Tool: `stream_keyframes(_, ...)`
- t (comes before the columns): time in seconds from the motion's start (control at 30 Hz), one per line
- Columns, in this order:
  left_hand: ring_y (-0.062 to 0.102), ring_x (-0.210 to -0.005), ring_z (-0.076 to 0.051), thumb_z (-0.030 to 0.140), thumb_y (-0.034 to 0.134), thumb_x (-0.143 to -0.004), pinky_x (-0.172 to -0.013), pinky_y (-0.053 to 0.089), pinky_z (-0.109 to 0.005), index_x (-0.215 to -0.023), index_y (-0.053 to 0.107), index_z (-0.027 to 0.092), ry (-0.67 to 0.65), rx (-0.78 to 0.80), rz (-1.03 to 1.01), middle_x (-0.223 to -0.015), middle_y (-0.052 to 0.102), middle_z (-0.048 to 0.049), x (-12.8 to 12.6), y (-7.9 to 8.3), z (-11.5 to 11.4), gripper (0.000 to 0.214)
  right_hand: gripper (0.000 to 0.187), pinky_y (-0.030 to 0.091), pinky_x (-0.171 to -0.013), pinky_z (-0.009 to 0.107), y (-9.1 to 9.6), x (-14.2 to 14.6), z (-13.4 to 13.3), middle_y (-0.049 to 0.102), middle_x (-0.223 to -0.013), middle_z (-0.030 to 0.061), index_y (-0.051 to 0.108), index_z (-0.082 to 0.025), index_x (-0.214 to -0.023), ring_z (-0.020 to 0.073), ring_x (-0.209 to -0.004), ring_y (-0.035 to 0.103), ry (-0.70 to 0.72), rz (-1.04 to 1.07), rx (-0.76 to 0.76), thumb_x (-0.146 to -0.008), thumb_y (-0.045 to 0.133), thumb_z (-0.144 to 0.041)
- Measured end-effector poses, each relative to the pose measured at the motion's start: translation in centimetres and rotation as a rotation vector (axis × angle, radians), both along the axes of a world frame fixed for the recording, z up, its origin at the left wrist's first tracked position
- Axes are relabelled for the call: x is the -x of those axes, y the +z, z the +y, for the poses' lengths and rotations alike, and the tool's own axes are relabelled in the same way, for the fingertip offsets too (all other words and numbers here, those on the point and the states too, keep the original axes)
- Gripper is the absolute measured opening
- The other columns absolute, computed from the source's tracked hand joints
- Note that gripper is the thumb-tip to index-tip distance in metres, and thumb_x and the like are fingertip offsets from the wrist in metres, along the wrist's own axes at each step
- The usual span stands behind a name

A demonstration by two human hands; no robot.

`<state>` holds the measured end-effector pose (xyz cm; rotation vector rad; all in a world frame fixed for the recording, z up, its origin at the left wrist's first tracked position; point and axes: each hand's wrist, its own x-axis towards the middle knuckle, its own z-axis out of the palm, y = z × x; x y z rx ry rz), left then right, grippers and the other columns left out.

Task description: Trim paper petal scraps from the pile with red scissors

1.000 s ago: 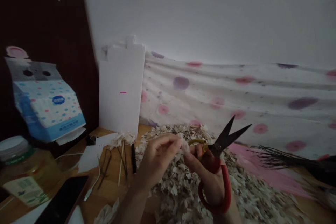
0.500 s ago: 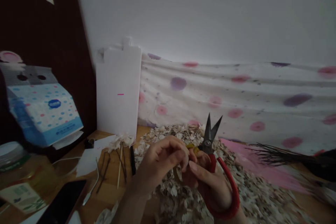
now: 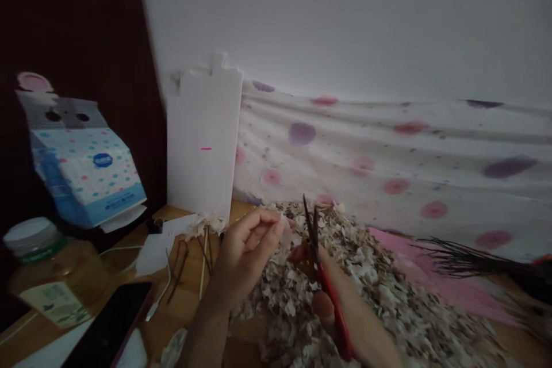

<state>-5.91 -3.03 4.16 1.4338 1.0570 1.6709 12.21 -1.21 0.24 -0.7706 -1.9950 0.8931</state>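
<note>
My left hand point(image 3: 248, 256) is raised over a heap of pale scraps point(image 3: 366, 293) and pinches a small white piece point(image 3: 285, 230) between thumb and fingertips. My right hand point(image 3: 340, 305) grips red-handled scissors point(image 3: 321, 267), seen edge-on, with the dark blades pointing up right beside the white piece. The blades look nearly closed. Both hands hover above the near side of the heap.
A white foam board point(image 3: 202, 144) leans against a spotted cloth point(image 3: 388, 155) at the back. On the left are a tissue pack point(image 3: 86, 172), a jar point(image 3: 47, 276), a black phone point(image 3: 107, 328), thin sticks point(image 3: 202, 259) and white paper point(image 3: 157, 244). Dark strands point(image 3: 474, 261) lie right.
The scissors have turned from blades open and facing me to edge-on and nearly closed. My left hand lifted slightly with the white piece. The camera shifted a little.
</note>
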Motion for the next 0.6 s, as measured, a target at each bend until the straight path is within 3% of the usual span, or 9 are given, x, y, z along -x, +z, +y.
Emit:
stream_keyframes(0.07, 0.065, -0.088, -0.018, 0.037, 0.059, -0.091, -0.082, 0.05, -0.028, -0.083, 0.064, 0.02, 0.002, -0.011, 0.051, -0.09, 0.071, -0.0047, 0.1, 0.0, 0.0, 0.019, 0.065, 0.047, -0.064, 0.029, 0.7, 0.5, -0.1, 0.06, -0.081, 0.0039, 0.059, -0.022, -0.094, 0.0197, -0.068, 0.053, -0.013, -0.021, -0.043, -0.087, 0.035, -0.082)
stream_keyframes(0.13, 0.065, -0.085, -0.018, 0.037, 0.057, -0.092, -0.08, 0.05, -0.027, -0.084, 0.063, 0.02, 0.02, -0.02, 0.096, -0.087, 0.069, -0.0046, 0.1, -0.1, 0.1, 0.02, 0.067, 0.04, -0.056, 0.027, 1.2, 1.0, -0.2, 0.054, -0.072, 0.0015, 0.056, -0.022, -0.084, 0.0173, -0.06, 0.043, 0.003, -0.041, -0.073, -0.086, 0.033, -0.084)
stream_keyframes(0.37, 0.063, -0.081, -0.016, 0.034, 0.054, -0.094, -0.077, 0.048, -0.025, -0.084, 0.061, 0.02, 0.01, -0.012, 0.24, -0.083, 0.067, -0.0022, 0.2, -0.1, 0.0, 0.018, 0.073, 0.03, -0.054, 0.028, 1.1, 1.2, -0.2, 0.05, -0.072, 0.0011, 0.052, -0.021, -0.086, 0.0177, -0.063, 0.038, -0.025, -0.143, -0.048, -0.081, 0.028, -0.09)
stream_keyframes(0.6, 0.064, -0.084, -0.017, 0.035, 0.054, -0.094, -0.079, 0.049, -0.026, -0.087, 0.062, 0.021, -0.035, -0.007, 0.213, -0.086, 0.068, -0.0023, -0.1, -0.8, 0.4, 0.017, 0.072, 0.033, -0.057, 0.027, 1.1, 1.4, -0.1, 0.055, -0.077, 0.002, 0.056, -0.021, -0.094, 0.0178, -0.065, 0.04, 0.031, -0.128, -0.068, -0.085, 0.027, -0.086)
